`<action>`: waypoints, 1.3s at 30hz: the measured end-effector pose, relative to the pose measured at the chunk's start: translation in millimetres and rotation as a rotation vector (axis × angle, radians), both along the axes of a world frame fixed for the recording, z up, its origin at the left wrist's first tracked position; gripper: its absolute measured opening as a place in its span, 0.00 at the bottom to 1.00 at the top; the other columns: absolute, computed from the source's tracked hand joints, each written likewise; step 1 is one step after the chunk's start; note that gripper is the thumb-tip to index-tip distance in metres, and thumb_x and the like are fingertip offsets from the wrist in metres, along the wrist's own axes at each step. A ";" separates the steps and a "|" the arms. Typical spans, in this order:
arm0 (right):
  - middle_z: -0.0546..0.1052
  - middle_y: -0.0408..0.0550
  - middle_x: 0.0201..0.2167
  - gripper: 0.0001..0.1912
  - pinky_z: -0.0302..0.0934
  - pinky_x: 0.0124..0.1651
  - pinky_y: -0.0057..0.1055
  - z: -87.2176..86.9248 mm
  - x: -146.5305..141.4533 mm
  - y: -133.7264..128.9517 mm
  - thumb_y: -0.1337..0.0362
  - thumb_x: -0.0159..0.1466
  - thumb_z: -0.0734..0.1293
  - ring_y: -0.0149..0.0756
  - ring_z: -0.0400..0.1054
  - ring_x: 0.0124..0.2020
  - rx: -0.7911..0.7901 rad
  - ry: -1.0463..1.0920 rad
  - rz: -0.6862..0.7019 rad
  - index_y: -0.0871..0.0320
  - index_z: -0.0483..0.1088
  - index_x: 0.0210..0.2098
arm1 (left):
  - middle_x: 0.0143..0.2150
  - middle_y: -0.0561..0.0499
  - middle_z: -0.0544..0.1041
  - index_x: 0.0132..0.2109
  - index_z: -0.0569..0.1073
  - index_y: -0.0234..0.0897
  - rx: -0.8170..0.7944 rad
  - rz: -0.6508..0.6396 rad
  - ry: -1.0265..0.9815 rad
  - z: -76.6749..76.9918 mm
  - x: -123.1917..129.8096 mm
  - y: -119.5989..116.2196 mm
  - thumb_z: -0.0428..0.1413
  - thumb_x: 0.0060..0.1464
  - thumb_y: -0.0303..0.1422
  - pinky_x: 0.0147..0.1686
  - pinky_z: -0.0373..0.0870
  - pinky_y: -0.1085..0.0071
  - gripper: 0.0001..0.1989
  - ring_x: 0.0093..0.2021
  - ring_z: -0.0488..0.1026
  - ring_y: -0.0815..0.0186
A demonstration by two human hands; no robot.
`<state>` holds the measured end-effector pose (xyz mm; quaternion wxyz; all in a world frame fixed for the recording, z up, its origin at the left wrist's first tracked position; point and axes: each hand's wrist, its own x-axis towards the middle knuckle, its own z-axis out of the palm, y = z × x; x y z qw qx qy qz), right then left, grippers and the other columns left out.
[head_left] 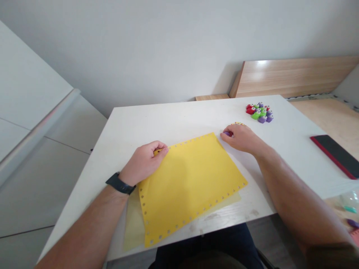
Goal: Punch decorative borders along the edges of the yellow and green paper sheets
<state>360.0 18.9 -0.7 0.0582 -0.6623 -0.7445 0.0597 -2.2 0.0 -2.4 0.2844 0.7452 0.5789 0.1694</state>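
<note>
A bright yellow sheet (190,179) with small holes punched along its edges lies tilted over the front of the white table. At its far left corner my left hand (146,158) is closed, pinching the edge between thumb and fingers. My right hand (238,137) is just beyond the sheet's far right corner, fingers curled round a small purple craft punch (227,133) that they mostly cover. Behind those knuckles a small multicoloured patterned thing (238,123) peeks out; its kind is not clear. A paler yellowish sheet (133,224) shows under the yellow one.
Several red, green and purple craft punches (260,112) stand grouped at the back right of the white table (168,119). A dark flat object with a red edge (336,155) lies at the right. White cabinets (42,168) border the left side; a wooden headboard (294,76) stands behind.
</note>
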 end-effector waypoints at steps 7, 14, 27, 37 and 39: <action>0.83 0.50 0.36 0.18 0.59 0.39 0.34 0.2 -0.8 -0.2 0.53 0.67 0.60 0.41 0.74 0.37 0.003 -0.033 -0.007 0.56 0.77 0.36 | 0.40 0.52 0.83 0.44 0.78 0.41 0.029 0.004 0.013 -0.7 1.6 1.9 0.51 0.62 0.49 0.34 0.66 0.68 0.19 0.35 0.75 0.61; 0.83 0.51 0.37 0.18 0.60 0.41 0.34 -0.3 -1.0 -0.2 0.52 0.68 0.61 0.41 0.74 0.38 0.007 -0.034 -0.007 0.56 0.78 0.37 | 0.41 0.52 0.83 0.43 0.78 0.41 0.053 -0.008 0.006 -1.4 1.2 2.3 0.51 0.62 0.48 0.36 0.66 0.68 0.18 0.37 0.75 0.61; 0.82 0.51 0.35 0.17 0.58 0.39 0.34 -3.7 -2.1 0.2 0.52 0.67 0.61 0.41 0.73 0.37 0.012 -0.021 -0.028 0.55 0.77 0.35 | 0.38 0.54 0.81 0.43 0.77 0.42 -0.001 0.011 -0.006 -0.2 1.3 0.7 0.51 0.63 0.49 0.33 0.64 0.68 0.18 0.33 0.73 0.63; 0.81 0.51 0.36 0.16 0.57 0.37 0.34 -4.8 -1.8 -0.7 0.52 0.67 0.60 0.42 0.73 0.37 0.012 -0.017 -0.039 0.55 0.75 0.35 | 0.41 0.52 0.83 0.43 0.77 0.41 0.019 0.009 -0.011 -1.3 0.9 1.3 0.51 0.62 0.49 0.36 0.66 0.68 0.18 0.36 0.75 0.61; 0.81 0.52 0.37 0.17 0.57 0.37 0.34 -5.0 -2.1 -1.4 0.52 0.67 0.60 0.42 0.73 0.37 0.012 -0.019 -0.041 0.55 0.75 0.36 | 0.41 0.52 0.83 0.44 0.78 0.41 0.019 0.008 -0.012 -1.1 1.0 1.4 0.51 0.62 0.49 0.36 0.66 0.68 0.18 0.36 0.75 0.61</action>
